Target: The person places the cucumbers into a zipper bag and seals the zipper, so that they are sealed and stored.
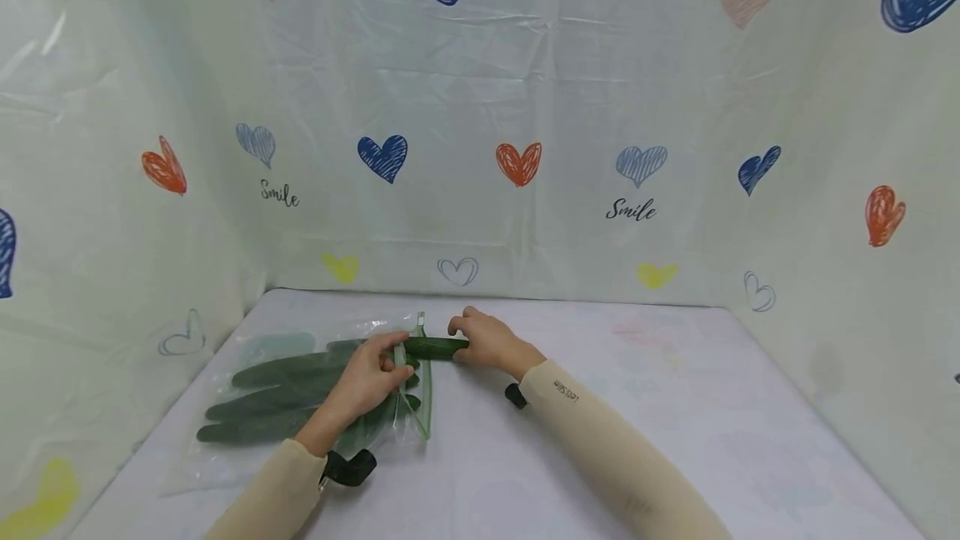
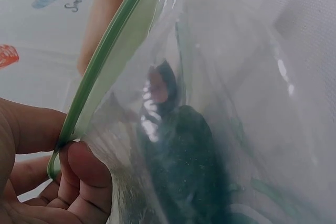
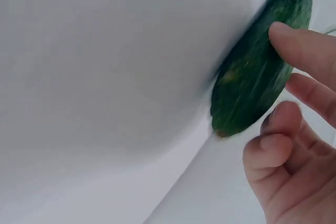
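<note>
A clear zip bag with a green zip strip lies on the left of the table, its mouth facing right. Several dark green cucumbers are inside it. My left hand pinches the edge of the bag's mouth between thumb and fingers, seen closely in the left wrist view. Another cucumber sticks out of the mouth to the right; its far part is hidden by the bag and left hand. Its outer end is held by my right hand, with the thumb on its side and the other fingers curled behind.
The table has a pale cloth on it. A white curtain with printed hearts stands behind and at both sides. Black wrist-camera mounts sit under both wrists, close to the tabletop.
</note>
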Tool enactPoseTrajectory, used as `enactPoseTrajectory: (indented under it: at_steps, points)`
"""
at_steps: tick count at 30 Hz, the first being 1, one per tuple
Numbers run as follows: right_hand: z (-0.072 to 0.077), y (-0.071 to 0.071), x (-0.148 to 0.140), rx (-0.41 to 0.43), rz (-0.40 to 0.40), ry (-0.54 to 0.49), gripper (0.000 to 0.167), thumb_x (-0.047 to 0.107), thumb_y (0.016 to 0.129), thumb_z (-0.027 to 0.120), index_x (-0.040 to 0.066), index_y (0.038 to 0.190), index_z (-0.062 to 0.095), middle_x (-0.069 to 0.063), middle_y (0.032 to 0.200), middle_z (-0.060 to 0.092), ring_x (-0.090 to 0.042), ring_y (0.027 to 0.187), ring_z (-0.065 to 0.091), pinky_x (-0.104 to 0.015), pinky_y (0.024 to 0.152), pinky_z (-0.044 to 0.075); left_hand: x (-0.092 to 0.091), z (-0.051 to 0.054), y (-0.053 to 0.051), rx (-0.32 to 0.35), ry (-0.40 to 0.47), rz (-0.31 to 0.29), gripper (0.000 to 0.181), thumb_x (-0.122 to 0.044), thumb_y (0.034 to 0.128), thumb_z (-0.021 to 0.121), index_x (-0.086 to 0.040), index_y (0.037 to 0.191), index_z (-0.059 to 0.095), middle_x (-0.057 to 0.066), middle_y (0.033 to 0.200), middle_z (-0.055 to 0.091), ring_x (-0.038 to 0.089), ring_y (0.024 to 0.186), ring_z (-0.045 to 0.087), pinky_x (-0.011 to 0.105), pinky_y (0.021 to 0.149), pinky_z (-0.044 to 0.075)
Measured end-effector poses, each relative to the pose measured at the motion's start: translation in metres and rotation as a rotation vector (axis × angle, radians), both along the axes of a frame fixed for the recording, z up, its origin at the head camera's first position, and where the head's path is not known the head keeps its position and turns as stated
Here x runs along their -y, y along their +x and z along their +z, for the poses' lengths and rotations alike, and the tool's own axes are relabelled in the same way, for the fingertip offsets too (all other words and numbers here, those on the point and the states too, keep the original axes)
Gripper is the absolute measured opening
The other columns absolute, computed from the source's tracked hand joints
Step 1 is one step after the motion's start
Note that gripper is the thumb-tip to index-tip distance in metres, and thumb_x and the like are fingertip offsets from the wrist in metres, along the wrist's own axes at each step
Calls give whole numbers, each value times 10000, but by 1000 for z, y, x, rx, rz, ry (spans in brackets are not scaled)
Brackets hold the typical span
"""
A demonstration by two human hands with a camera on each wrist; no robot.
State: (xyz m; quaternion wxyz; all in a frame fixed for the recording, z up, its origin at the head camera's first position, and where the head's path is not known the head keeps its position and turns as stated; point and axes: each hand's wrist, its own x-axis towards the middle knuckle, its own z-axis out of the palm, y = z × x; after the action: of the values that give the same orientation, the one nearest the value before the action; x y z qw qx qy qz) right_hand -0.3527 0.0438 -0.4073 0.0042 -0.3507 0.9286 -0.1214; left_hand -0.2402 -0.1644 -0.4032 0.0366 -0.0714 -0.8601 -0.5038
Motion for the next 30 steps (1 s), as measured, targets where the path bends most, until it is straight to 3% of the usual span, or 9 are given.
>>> enactPoseTrajectory:
  at_steps: [7, 16, 20, 23, 30]
  points:
    - [-4, -6, -14, 61, 34, -13, 360, 184, 816, 764, 121, 1151, 647, 16, 1034, 603, -122, 962, 554, -316, 887, 449, 0, 0, 0, 4, -5, -5, 571, -36, 881, 663, -17, 1409, 447, 19, 489, 413, 183, 454, 455, 324, 510, 422]
    - [-5, -2, -13, 17, 30, -9, 306, 167, 857, 718, 117, 1145, 628, 20, 1061, 596, -108, 936, 546, -320, 858, 458, -1, 0, -1, -3, -9, -7, 571, -30, 882, 660, -12, 1410, 445, 34, 492, 408, 178, 442, 437, 328, 510, 425]
    - [-2, 1, -5, -65, 56, -35, 280, 164, 870, 695, 133, 1139, 623, 27, 1051, 591, -96, 901, 532, -332, 837, 455, 0, -1, -1, -19, 1, 4, 566, -24, 876, 668, -18, 1402, 460, 95, 761, 497, 182, 468, 467, 327, 513, 442]
    - [0, 4, 8, -115, 74, -54, 269, 171, 874, 690, 139, 1133, 625, 29, 1029, 584, -93, 864, 525, -339, 812, 460, 0, -2, -2, -36, 5, 3, 564, -20, 874, 669, -14, 1399, 463, 128, 977, 472, 186, 506, 505, 322, 520, 462]
    - [-2, 8, 38, -149, 83, -97, 269, 169, 872, 705, 131, 1131, 640, 29, 1007, 575, -80, 831, 533, -282, 767, 465, 1, -1, -2, -45, 11, 7, 556, -19, 877, 668, -11, 1395, 464, 143, 979, 473, 206, 523, 533, 325, 528, 475]
